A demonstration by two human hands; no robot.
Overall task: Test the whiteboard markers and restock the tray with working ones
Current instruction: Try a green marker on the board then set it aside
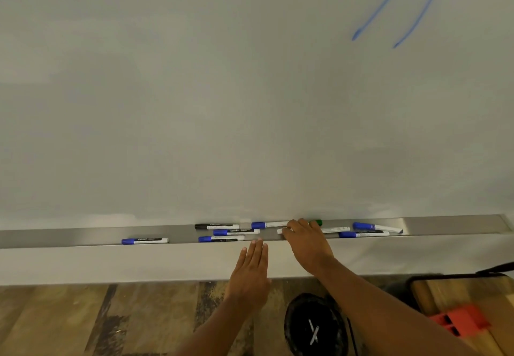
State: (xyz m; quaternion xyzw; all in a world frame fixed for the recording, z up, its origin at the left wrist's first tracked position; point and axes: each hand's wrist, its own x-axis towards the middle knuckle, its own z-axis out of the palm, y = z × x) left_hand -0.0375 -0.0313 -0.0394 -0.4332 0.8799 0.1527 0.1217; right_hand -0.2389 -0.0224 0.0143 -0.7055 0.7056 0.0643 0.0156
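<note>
A long metal tray [69,237] runs under the whiteboard [222,91] and holds several markers, most with blue caps. My right hand [307,240] reaches into the tray and its fingers curl round a white marker [280,231] lying there. A green-capped marker [318,222] lies just behind that hand. My left hand [250,273] hovers flat below the tray's front edge, fingers straight, holding nothing. A black-capped marker [216,226] and blue-capped ones [144,241] [377,227] lie along the tray.
Two blue strokes [389,7] mark the whiteboard at the upper right. On the wooden floor below stand a black bin [314,325] with marker parts inside and, at the right, a wooden crate with an orange object [459,321].
</note>
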